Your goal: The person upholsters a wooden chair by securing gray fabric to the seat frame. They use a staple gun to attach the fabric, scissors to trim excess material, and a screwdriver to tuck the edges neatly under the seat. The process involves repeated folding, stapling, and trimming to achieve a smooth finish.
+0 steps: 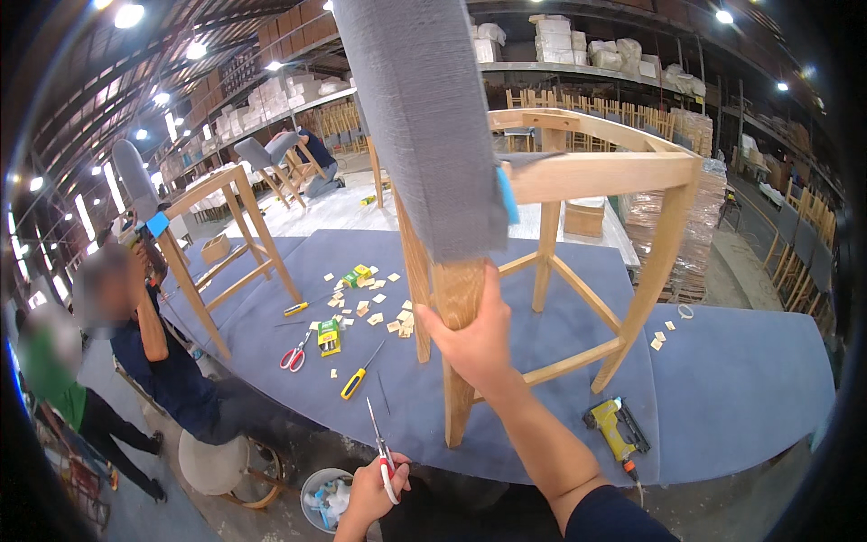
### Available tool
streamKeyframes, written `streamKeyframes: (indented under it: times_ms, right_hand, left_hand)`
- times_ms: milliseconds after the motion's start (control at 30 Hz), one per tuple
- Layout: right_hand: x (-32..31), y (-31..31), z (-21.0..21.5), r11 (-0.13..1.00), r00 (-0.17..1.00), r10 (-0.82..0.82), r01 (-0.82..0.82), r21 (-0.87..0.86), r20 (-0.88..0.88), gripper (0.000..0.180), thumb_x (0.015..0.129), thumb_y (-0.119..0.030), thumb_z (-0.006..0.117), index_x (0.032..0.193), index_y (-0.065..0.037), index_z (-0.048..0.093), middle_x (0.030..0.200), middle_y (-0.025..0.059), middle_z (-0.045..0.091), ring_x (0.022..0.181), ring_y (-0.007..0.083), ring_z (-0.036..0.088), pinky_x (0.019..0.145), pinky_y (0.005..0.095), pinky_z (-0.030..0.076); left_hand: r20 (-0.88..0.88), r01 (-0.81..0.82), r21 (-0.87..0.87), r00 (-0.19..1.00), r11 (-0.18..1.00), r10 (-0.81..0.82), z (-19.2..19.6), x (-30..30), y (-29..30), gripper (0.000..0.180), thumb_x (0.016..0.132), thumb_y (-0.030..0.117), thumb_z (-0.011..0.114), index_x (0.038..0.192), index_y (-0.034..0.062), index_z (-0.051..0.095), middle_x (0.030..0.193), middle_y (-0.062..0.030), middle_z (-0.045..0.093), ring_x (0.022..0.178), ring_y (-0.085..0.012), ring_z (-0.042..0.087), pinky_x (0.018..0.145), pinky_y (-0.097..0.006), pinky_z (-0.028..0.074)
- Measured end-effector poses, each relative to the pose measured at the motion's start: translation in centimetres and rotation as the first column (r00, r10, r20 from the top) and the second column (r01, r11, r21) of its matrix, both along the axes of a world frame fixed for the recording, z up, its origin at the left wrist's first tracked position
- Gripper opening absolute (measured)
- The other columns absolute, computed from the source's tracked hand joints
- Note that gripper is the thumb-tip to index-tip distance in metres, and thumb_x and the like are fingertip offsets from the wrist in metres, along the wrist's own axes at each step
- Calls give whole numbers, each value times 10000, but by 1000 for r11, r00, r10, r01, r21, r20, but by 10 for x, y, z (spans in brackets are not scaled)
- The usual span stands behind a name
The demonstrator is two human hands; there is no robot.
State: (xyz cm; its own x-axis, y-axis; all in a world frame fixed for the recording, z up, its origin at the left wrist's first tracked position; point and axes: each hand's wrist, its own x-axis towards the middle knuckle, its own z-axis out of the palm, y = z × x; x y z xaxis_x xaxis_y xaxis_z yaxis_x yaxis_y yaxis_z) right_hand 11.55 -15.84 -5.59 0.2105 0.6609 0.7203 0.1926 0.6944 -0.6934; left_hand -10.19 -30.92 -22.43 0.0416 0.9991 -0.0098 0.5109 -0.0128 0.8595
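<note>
A pale wooden chair frame (601, 178) stands on the grey-covered worktable (578, 425). Its grey fabric-covered back (424, 135) rises close in front of me, and a light blue piece (508, 195) shows along the fabric's right edge. My right hand (483, 339) is closed around the wooden leg just under the fabric. Low at the table's front edge, my left hand (368, 497) grips red-and-white-handled scissors (382, 449), blades pointing up. The scissors are apart from the chair.
Left of the chair lie another pair of scissors (294, 356), a yellow screwdriver (354, 383), a small green-yellow box (330, 338) and scattered pale pieces. A yellow nail gun (618, 428) rests right. Below stands a bin (316, 506). Another person (167, 379) works at a second chair (237, 194).
</note>
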Motion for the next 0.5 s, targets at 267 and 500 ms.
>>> streamKeyframes:
  times_ms: [267, 500]
  right_hand:
    - [61, -21, 7, 985, 984, 162, -166, -48, -77, 772, 672, -71, 886, 1335, 0, 496, 1090, 134, 672, 905, 251, 737, 800, 409, 618]
    - [170, -18, -10, 932, 904, 332, -358, -50, -269, 877, 535, -65, 863, 1330, 10, 500, 946, 142, 656, 804, 256, 698, 716, 386, 600]
  left_hand:
    - [-44, 82, 26, 996, 996, -81, -28, -3, 10, 225, 993, 270, 696, 1108, 75, 699, 698, -46, 738, 654, -202, 753, 651, -345, 581]
    - [-67, 175, 29, 983, 984, -173, -34, 7, 21, 228, 980, 280, 706, 1097, 84, 704, 673, -50, 723, 629, -240, 742, 638, -346, 574]
